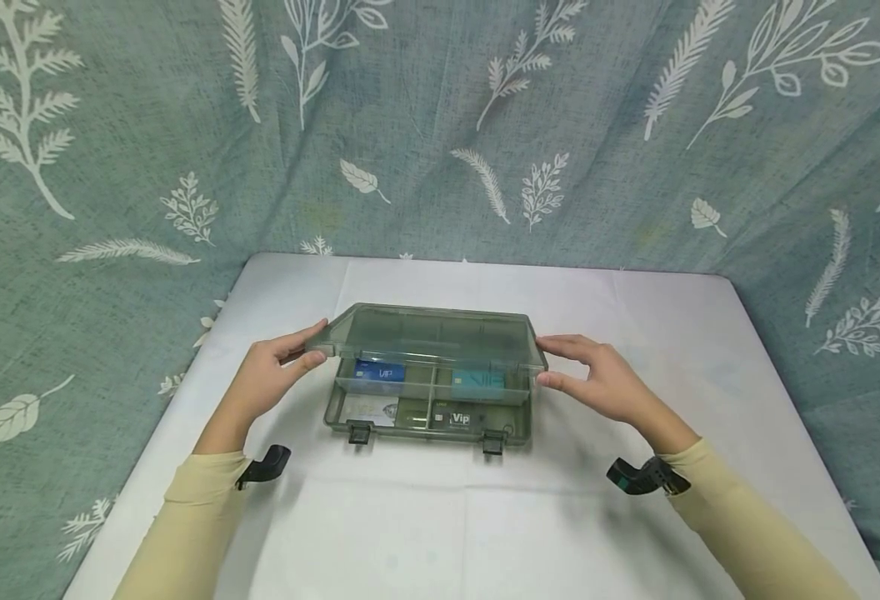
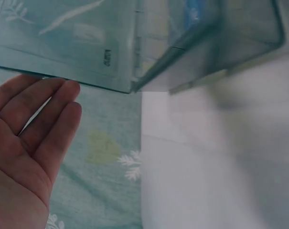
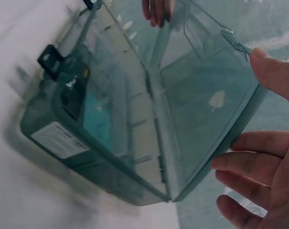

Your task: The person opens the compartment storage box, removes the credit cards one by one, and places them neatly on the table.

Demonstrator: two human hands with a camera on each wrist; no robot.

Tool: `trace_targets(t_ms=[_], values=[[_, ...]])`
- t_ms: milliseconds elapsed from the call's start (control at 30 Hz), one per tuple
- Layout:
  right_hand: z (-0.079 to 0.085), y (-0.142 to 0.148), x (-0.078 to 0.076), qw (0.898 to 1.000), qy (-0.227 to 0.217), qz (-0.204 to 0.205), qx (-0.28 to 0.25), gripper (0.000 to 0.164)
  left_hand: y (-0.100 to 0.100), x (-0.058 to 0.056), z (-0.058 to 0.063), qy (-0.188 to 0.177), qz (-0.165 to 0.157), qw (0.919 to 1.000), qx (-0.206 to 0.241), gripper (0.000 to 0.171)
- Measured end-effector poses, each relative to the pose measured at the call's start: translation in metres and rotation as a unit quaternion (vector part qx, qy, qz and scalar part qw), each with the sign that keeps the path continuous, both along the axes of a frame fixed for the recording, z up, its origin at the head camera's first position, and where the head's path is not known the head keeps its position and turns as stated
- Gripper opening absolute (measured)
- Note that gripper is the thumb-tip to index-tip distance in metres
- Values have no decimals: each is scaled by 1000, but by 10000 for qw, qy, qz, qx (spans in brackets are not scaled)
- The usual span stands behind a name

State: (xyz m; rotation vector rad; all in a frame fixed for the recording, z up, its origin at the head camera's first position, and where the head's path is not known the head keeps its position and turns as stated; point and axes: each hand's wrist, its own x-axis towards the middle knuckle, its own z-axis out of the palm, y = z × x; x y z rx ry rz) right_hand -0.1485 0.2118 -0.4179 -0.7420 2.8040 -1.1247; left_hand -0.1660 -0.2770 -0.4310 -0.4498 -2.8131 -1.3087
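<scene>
A see-through grey-green plastic storage box [image 1: 425, 434] lies on the table with its lid [image 1: 440, 333] part-way raised, tilted above the base. At the lid's left end, my left hand [image 1: 271, 371] holds the edge between thumb and fingers. The other end is held by my right hand [image 1: 605, 379], its thumb at the front corner and its fingers along the side. Inside the divided compartments lie a blue VIP card [image 1: 380, 375], a teal card [image 1: 477, 384], a whitish card [image 1: 368, 410] and a dark Vip card [image 1: 455, 418]. The left thumb is out of sight in the left wrist view.
Two dark latches [image 1: 360, 433] hang unfastened along the front of the base. White cloth covers the table [image 1: 425, 533]. A green leaf-patterned curtain [image 1: 425, 133] rises behind it and at both sides. A white label [image 3: 59, 140] is stuck on the box's end wall.
</scene>
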Motion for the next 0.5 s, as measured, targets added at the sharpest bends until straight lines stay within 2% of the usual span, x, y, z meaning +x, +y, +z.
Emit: trace_targets(t_ms=[267,500], values=[[16,-2,-3,9988,180,-306,-338,46,2,-2,10,587,-66,9982,-144,43],[27,-4,-5,9959,436,-404,-677,37,6,-5,22,638,-110,9979,-79,44]])
